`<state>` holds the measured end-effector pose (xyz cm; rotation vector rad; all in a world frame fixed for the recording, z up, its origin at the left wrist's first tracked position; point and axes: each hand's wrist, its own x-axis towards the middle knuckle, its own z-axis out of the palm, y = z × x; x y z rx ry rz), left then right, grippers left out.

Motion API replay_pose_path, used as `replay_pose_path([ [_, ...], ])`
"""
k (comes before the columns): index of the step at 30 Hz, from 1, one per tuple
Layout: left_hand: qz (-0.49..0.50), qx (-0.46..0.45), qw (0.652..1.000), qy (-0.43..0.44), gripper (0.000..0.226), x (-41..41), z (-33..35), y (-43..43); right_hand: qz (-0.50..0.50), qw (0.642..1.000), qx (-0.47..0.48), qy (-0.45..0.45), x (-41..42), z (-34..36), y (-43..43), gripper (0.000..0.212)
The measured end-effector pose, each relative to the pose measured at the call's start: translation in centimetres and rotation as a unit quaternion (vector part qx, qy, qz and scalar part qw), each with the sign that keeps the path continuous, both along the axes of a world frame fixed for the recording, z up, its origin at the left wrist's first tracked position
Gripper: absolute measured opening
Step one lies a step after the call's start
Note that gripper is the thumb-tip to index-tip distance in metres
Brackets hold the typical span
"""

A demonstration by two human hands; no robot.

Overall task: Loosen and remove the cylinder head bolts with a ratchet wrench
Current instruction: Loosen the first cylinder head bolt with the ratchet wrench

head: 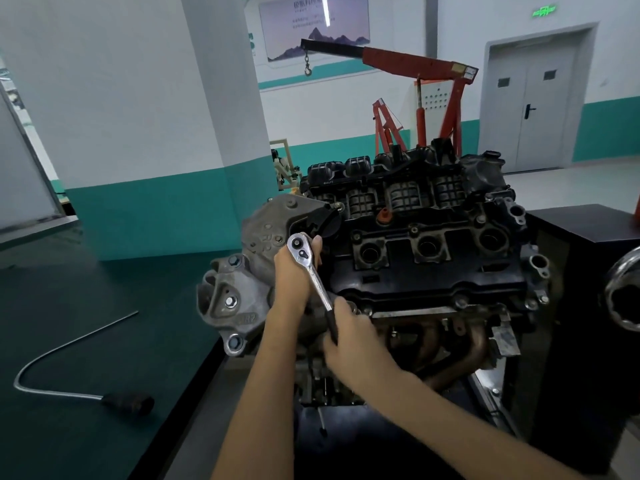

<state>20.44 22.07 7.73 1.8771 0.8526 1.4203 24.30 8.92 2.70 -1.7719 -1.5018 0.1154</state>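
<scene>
An engine stands on a stand, its black cylinder head cover (429, 271) facing me. A chrome ratchet wrench (313, 271) with a black grip sits at the cover's left end, head up and handle slanting down to the right. My left hand (294, 271) wraps around the ratchet's head from behind. My right hand (353, 337) grips the black handle end. The bolt and socket under the ratchet head are hidden by my left hand.
A bent metal tube with a black end (69, 368) lies on the dark green bench (86, 289) at the left. A grey timing-side bracket (239, 299) juts from the engine's left. A stand handwheel (623, 292) sits at right. A red engine hoist (433, 84) stands behind.
</scene>
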Motion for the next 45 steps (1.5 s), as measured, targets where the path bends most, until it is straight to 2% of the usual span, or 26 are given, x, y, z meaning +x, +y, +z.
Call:
replay_pose_path([
  [3, -0.06, -0.046, 0.997, -0.031, 0.036, -0.2, 0.4, -0.1, 0.025, 0.989, -0.055, -0.139, 5.7, 3.5, -1.1, 0.016],
  [6, -0.063, -0.031, 0.997, 0.009, 0.039, -0.4, 0.7, -0.3, 0.034, 0.925, -0.097, -0.366, 10.9, 9.7, -0.5, 0.019],
  [7, -0.058, -0.024, 0.998, 0.02, 0.037, -0.5, 0.7, -0.3, 0.037, 0.906, -0.098, -0.411, 11.8, 11.3, -0.2, 0.02],
  [9, -0.06, -0.027, 0.998, 0.007, 0.032, -0.7, 0.4, -0.3, 0.04, 0.893, -0.083, -0.441, 12.5, 12.5, 0.5, 0.019],
  [12, -0.067, -0.034, 0.997, -0.008, 0.036, -0.8, 0.0, -0.2, 0.002, 0.929, -0.052, -0.367, 10.8, 8.9, -0.2, 0.019],
  [16, -0.049, -0.01, 0.999, -0.001, 0.037, -0.2, -0.1, 0.1, 0.001, 0.995, -0.014, -0.102, 4.5, 1.2, -1.1, 0.019],
  [19, -0.026, 0.03, 0.999, 0.02, 0.039, -0.3, -0.1, 0.1, -0.012, 0.999, 0.018, 0.047, -0.9, -1.4, 0.3, 0.021],
  [22, -0.026, 0.061, 0.997, 0.033, 0.04, -0.6, 0.0, 0.1, -0.021, 0.996, 0.026, 0.086, -2.4, -2.0, 1.1, 0.027],
  [25, -0.039, 0.045, 0.997, 0.049, 0.038, -0.8, 0.2, 0.4, 0.019, 0.999, -0.01, 0.023, 1.3, -0.6, 0.0, 0.023],
  [28, -0.078, 0.016, 0.995, 0.056, 0.038, -1.0, 0.6, 0.6, 0.056, 0.988, -0.078, -0.123, 7.8, 3.6, -0.9, 0.02],
  [31, -0.071, 0.019, 0.996, 0.054, 0.03, -0.9, 0.8, 0.4, 0.038, 0.928, -0.11, -0.355, 12.5, 9.9, 0.1, 0.021],
  [33, -0.064, 0.018, 0.997, 0.04, 0.029, -1.0, 0.5, 0.3, 0.028, 0.893, -0.088, -0.441, 13.1, 11.9, 1.1, 0.03],
  [34, -0.061, 0.017, 0.998, 0.03, 0.031, -1.1, 0.3, 0.5, 0.024, 0.89, -0.072, -0.45, 12.8, 12.0, 1.3, 0.03],
  [37, -0.067, -0.002, 0.998, 0.007, 0.036, -1.4, -0.3, 0.8, -0.003, 0.93, -0.03, -0.366, 10.0, 8.3, -0.1, 0.021],
  [41, -0.045, -0.001, 0.999, 0.025, 0.038, -0.7, -0.4, 1.1, -0.015, 0.994, -0.006, -0.112, 3.7, 1.0, -1.0, 0.022],
  [43, -0.021, 0.025, 0.998, 0.05, 0.039, -0.7, -0.3, 1.3, -0.02, 1.0, 0.009, -0.01, 0.0, -1.0, 0.0, 0.021],
  [45, -0.006, 0.052, 0.996, 0.07, 0.039, -0.9, -0.2, 1.2, -0.036, 0.998, 0.023, 0.053, -2.7, -2.0, 1.0, 0.027],
])
